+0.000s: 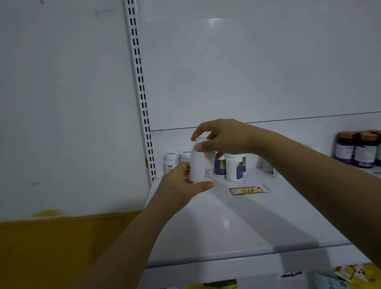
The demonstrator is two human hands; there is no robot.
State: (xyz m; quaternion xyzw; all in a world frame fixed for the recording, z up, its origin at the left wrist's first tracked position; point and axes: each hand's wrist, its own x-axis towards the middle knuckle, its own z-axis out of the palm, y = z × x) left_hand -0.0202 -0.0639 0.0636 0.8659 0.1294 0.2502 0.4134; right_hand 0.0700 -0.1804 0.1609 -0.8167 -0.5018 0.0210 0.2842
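I hold a white plastic bottle (199,165) upright above the white shelf (231,230), near its back left. My left hand (180,186) grips the bottle's lower body, thumb across the front. My right hand (222,138) comes from above, its fingers and thumb curled round the bottle's white cap. A small printed label shows on the bottle's right side.
Behind the bottle stand several white and blue-labelled bottles (232,167). Dark bottles with orange caps (365,149) cluster at the shelf's right end. A red and yellow price tag (246,190) lies flat on the shelf. A slotted upright (140,83) runs up the wall. Packets lie on the shelf below.
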